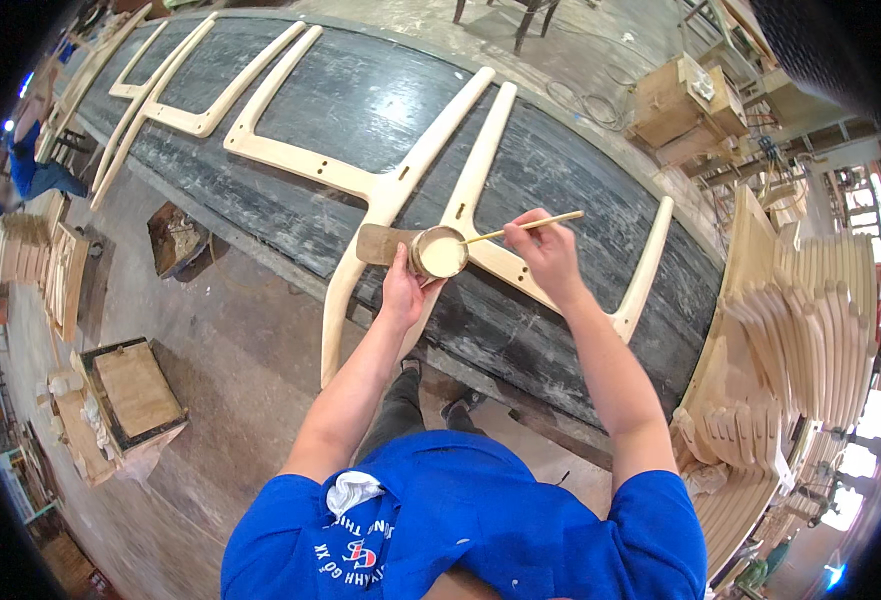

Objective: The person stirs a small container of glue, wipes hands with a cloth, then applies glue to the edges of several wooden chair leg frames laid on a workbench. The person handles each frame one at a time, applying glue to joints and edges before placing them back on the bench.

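Observation:
My left hand is wrapped round a small round pot of cream-coloured, thick-looking liquid. A flat brown piece with a rounded end juts out beside the pot, by my left fingers; I cannot tell if it is fixed to it. Pinched in my right hand is a thin wooden stick, its lower end at the pot's rim. Beneath both hands lie pale wooden chair frame parts with small dark holes, spread on a long dark-topped table.
Stacked curved wooden parts stand at the right. A wooden box sits beyond the table. On the left floor are a worn open container and a low box stand. Another person in blue is at far left.

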`<state>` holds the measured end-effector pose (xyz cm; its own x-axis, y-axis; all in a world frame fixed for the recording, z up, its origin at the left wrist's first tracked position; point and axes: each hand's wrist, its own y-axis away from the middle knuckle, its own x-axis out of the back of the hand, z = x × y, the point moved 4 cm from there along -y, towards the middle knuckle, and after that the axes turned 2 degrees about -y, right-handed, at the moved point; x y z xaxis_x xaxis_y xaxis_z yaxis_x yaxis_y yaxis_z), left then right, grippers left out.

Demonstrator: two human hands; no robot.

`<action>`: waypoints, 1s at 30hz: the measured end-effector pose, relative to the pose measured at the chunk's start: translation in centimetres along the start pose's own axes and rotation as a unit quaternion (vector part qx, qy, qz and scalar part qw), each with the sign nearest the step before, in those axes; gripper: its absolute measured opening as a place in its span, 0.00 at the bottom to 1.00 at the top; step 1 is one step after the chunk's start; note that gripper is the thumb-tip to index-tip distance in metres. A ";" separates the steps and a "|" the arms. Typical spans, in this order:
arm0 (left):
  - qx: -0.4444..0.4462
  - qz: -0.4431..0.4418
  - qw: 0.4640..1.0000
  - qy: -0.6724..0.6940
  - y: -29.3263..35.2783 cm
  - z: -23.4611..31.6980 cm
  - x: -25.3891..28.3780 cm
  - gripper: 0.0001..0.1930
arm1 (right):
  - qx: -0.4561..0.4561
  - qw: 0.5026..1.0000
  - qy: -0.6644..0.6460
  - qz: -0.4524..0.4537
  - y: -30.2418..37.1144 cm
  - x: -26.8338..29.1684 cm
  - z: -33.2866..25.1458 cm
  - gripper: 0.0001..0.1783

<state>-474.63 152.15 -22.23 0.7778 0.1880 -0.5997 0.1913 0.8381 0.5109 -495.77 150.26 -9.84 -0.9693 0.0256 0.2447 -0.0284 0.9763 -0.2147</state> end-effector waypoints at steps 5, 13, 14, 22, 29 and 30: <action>0.040 -0.024 0.999 -0.025 1.0 -3.2 -3.5 0.26 | -0.152 0.967 -0.180 0.094 4.1 0.9 3.9 0.09; 0.032 -0.024 0.999 0.010 2.2 -5.7 -4.9 0.27 | -0.221 0.824 -0.491 0.176 10.6 5.0 6.2 0.04; 0.035 -0.027 0.999 0.008 2.1 -6.2 -5.4 0.27 | -0.234 0.815 -0.494 0.193 11.2 5.3 6.6 0.04; 0.043 -0.049 0.998 0.004 0.9 -9.5 -8.4 0.28 | -0.310 0.782 -0.458 0.289 12.8 5.4 9.3 0.11; 0.023 0.004 1.000 0.013 1.1 -8.2 -3.3 0.29 | -0.115 0.960 -0.154 0.205 9.0 8.4 6.5 0.12; 0.018 0.017 0.999 0.026 1.3 -7.8 -2.3 0.29 | -0.097 0.973 -0.087 0.190 8.7 8.1 6.4 0.13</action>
<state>-480.81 156.83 -24.97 0.7529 0.2433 -0.6115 0.1871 0.8118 0.5532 -505.39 157.61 -15.83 -0.9280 0.3723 0.0142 0.3704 0.9261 -0.0717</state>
